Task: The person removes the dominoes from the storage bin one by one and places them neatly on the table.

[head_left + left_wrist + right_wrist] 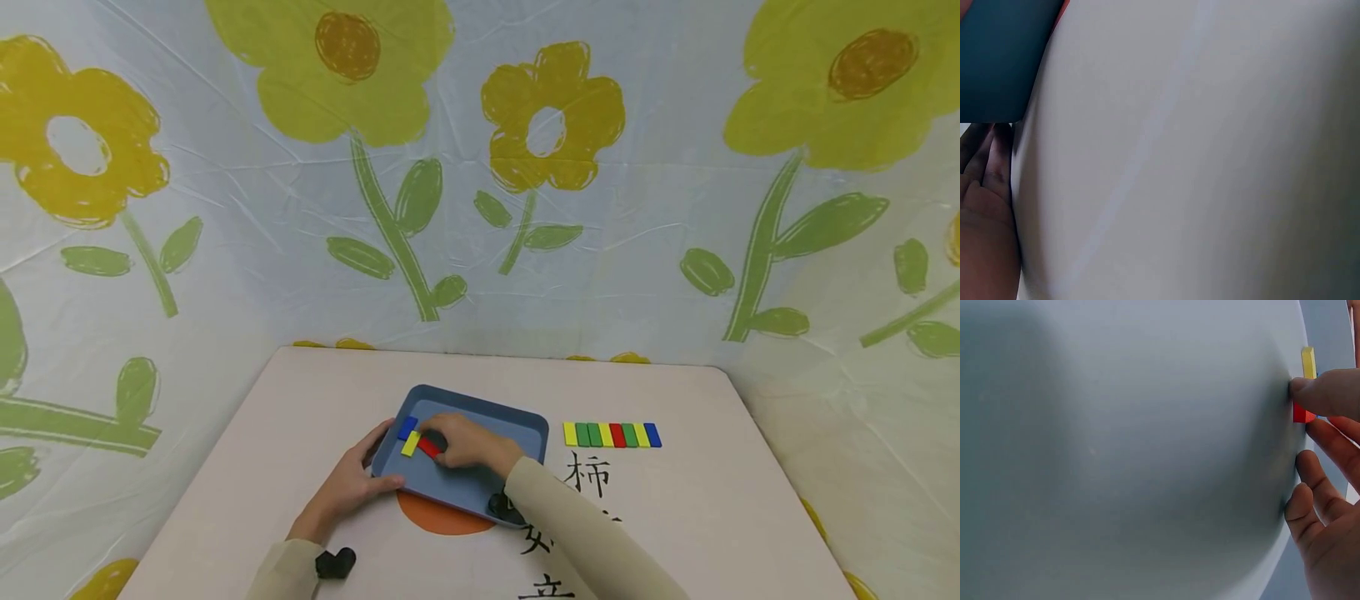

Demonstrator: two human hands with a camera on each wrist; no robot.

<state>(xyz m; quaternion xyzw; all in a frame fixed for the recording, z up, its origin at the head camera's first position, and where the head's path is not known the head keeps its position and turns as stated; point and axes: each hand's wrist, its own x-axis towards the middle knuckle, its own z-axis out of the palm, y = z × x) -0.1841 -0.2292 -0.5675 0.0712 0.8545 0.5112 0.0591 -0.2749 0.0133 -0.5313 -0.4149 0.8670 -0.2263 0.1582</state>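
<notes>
A blue-grey tray (517, 435) lies at a slant on the table. At its left corner my left hand (348, 482) grips it, thumb along the near rim and fingers at the left side; in the left wrist view some fingers lie against the dark tray wall (997, 69). Inside the tray, my right hand (467, 442) pinches a small red tile (429, 447) between thumb and fingers, its other fingers loosely bent. Beside the red tile lie a yellow tile (410, 443) and a blue tile (407, 427), at the tray's left end.
Right of the tray, a row of several yellow, green, red and blue tiles (617, 435) lies side by side on the pale table (322, 392). Black written characters (588, 473) mark the tabletop below it. Part of an orange shape (446, 512) shows under the tray's near edge.
</notes>
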